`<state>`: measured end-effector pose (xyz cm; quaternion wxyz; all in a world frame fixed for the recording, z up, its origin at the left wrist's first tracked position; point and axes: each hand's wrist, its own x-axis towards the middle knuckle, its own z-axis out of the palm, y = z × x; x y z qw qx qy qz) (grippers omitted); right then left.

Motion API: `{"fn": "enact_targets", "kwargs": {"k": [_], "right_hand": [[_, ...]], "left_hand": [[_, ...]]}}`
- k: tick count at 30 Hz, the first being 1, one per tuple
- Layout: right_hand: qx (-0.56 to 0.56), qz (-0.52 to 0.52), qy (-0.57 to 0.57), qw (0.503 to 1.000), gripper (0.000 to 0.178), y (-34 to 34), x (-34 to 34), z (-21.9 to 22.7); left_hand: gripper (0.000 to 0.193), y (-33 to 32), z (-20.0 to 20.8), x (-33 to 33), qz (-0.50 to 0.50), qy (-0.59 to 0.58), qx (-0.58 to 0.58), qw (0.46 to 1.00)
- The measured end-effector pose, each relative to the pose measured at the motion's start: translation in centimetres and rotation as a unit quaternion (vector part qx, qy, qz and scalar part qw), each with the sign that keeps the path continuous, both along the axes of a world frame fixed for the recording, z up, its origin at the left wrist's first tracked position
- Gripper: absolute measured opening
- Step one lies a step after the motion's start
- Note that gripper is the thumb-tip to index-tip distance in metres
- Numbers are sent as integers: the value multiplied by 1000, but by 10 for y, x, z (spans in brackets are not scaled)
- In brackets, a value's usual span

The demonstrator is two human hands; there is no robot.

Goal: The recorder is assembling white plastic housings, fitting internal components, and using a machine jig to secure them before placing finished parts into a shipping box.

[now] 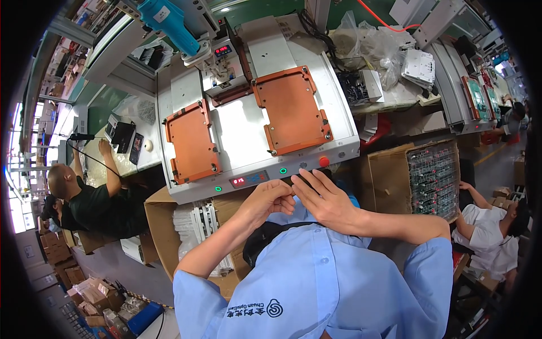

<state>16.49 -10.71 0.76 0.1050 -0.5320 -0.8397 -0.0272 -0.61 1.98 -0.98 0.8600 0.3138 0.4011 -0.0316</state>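
Observation:
In front of my chest, just short of the machine's front edge, my two hands meet. The fingers of my left hand (267,200) are curled in and pressed together near the right thumb; whether something small is between them is hidden. My right hand (327,203) has its fingers stretched out, with nothing visible in it. Beyond them, on the white machine bed (240,133), lie two orange-brown fixture plates, a left plate (193,141) and a larger right plate (292,110). Neither hand touches the plates.
A red button (323,161) and green-ringed buttons sit on the front panel. Behind the plates stands a blue-bodied machine head (169,25). Cardboard boxes flank me, the right box (389,178) with circuit boards inside. Plastic bags (372,48) lie at back right. Other people work on both sides.

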Motion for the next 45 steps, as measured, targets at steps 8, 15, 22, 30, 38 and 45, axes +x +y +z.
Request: {"fn": "enact_targets", "kwargs": {"k": [8,15,22,30,38,45], "right_hand": [[0,-44,4,999,48,-1,-6,-2],[-3,-111,121,986,45,-3,-6,-8],[-19,-135,180,974,48,-7,-8,-14],[-20,-136,227,964,49,-5,-6,-13],[-33,-121,260,958,47,-5,0,-13],[-70,-87,302,947,47,-7,4,-5]], "left_hand": [[11,-9,1,13,15,1,143,990],[12,-18,-4,14,-4,28,310,950],[12,-26,0,12,-8,26,429,903],[10,-27,3,10,-5,30,454,891],[6,-24,1,6,2,-8,427,904],[6,-10,5,0,-63,13,428,902]]}}
